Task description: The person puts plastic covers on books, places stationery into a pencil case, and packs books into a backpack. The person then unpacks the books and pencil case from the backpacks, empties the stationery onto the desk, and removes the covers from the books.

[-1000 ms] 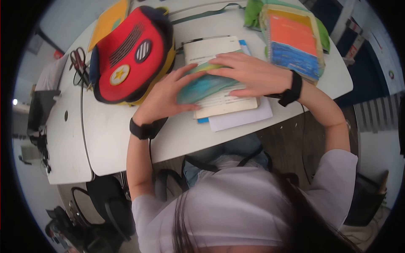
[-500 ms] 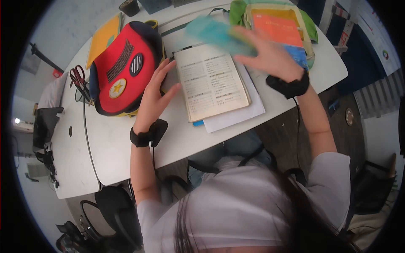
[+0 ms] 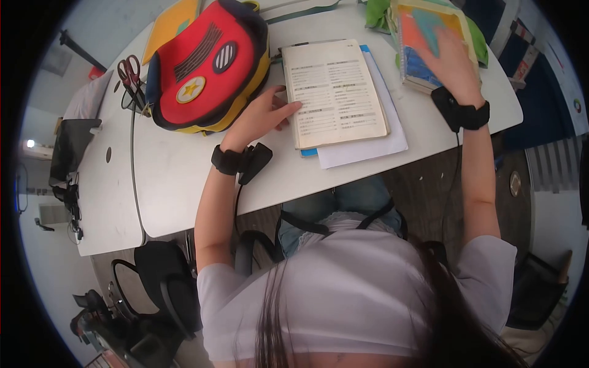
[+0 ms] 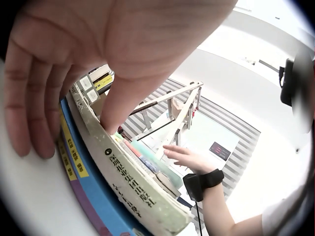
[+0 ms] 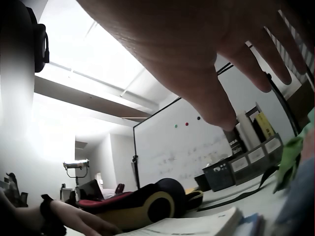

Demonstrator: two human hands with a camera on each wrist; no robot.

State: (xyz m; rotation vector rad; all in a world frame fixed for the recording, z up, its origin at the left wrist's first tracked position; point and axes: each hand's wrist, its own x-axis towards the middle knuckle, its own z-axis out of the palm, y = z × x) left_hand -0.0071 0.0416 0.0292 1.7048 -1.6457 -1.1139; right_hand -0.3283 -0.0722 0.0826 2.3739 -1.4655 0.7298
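Note:
A worn book (image 3: 340, 92) shows a page of printed text on top of a blue-edged book (image 4: 81, 167) and white paper (image 3: 396, 138). My left hand (image 3: 261, 119) is at its left edge; in the left wrist view, the thumb touches the book and the fingers extend down beside the stack. My right hand (image 3: 453, 64) is over an orange and blue notebook (image 3: 412, 58) at the upper right, and the right wrist view shows its fingers spread. A blurred teal item (image 3: 431, 29) lies by its fingertips; whether they touch it, I cannot tell.
A red bag (image 3: 202, 67) with yellow sides stands left of the books, with scissors (image 3: 130, 72) in a holder beyond it. A yellow folder (image 3: 169, 30) lies behind. Green fabric (image 3: 377, 15) is by the notebook. The table's front edge runs below the books.
My right hand has carried the teal item from the book to the notebook at the upper right, uncovering the printed page. My left hand has come back to the book's left edge.

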